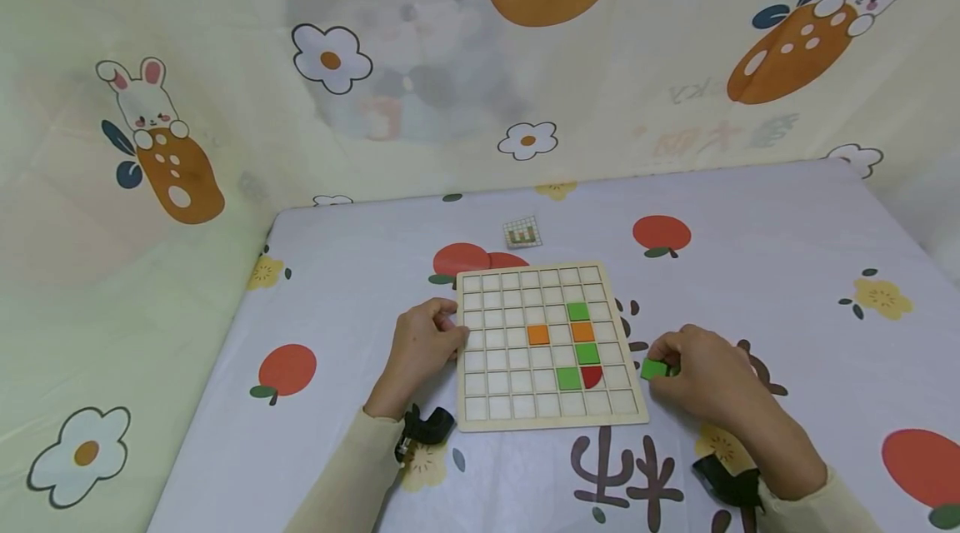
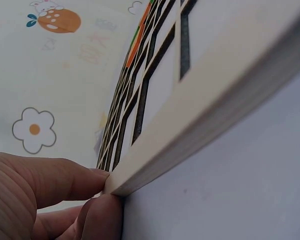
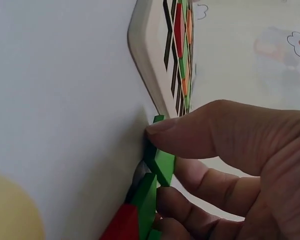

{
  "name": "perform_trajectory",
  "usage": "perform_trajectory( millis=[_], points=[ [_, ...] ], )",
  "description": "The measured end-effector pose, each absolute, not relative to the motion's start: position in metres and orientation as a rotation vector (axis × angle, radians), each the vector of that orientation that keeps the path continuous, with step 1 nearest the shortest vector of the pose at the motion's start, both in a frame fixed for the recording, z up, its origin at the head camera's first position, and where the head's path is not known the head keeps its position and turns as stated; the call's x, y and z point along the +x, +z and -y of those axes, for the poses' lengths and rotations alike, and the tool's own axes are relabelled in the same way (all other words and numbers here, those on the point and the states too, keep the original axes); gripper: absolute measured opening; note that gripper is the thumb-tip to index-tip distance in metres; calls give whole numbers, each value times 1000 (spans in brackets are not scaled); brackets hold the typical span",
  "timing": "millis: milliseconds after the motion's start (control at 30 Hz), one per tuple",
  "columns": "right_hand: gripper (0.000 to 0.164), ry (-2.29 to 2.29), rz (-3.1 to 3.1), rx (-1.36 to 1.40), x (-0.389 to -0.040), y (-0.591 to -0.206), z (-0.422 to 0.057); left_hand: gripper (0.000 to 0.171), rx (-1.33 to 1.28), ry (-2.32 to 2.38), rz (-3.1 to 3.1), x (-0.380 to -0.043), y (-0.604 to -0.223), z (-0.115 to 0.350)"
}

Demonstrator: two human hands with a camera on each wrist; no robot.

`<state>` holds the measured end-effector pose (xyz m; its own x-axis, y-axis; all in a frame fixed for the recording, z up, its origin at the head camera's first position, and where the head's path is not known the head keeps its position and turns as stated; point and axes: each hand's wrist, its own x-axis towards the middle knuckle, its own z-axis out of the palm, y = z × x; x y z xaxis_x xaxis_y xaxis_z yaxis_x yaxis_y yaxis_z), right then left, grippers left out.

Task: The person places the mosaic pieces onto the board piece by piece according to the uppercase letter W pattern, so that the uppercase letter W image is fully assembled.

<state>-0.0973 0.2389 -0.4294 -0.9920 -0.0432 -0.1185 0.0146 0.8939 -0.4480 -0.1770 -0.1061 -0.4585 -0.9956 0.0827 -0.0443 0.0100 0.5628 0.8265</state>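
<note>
A wooden grid board [image 1: 551, 425] lies flat on the table, with a few green squares, two orange squares and a red rounded tile [image 1: 592, 376] set in its right half. My left hand [image 1: 426, 346] grips the board's left edge between thumb and fingers, seen close up in the left wrist view. Beyond the right edge, my right hand [image 1: 701, 371] pinches a green tile [image 1: 654, 369] between thumb and fingers. The right wrist view shows another green tile [image 3: 146, 200] and a red tile [image 3: 121, 225] beneath that hand, partly hidden by the fingers.
A small patterned card [image 1: 522, 232] lies behind the board. The tablecloth [image 1: 360, 283] is printed with fruit, flowers and dark lettering. A hanging cloth [image 1: 435, 150] with rabbits and flowers rises along the back and left. Black straps [image 1: 429, 426] sit at both wrists.
</note>
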Motion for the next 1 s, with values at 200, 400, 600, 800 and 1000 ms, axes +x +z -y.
perform_trajectory(
  millis=[200, 400, 600, 800, 1000],
  points=[
    [18, -775, -2907, 1, -97, -429, -238, 36, 86, 1434, -2705, -177, -458, 106],
    [17, -858, -2882, -8, -98, -429, -239, 36, 82, 1424, -2707, -178, -459, 106],
    [15, -928, -2869, -24, -98, -430, -237, 35, 85, 1417, -2713, -177, -458, 106],
    [17, -964, -2852, -29, -98, -429, -237, 35, 91, 1411, -2710, -177, -459, 106],
    [20, -1010, -2860, -35, -100, -429, -238, 34, 79, 1411, -2704, -177, -459, 106]
  ],
)
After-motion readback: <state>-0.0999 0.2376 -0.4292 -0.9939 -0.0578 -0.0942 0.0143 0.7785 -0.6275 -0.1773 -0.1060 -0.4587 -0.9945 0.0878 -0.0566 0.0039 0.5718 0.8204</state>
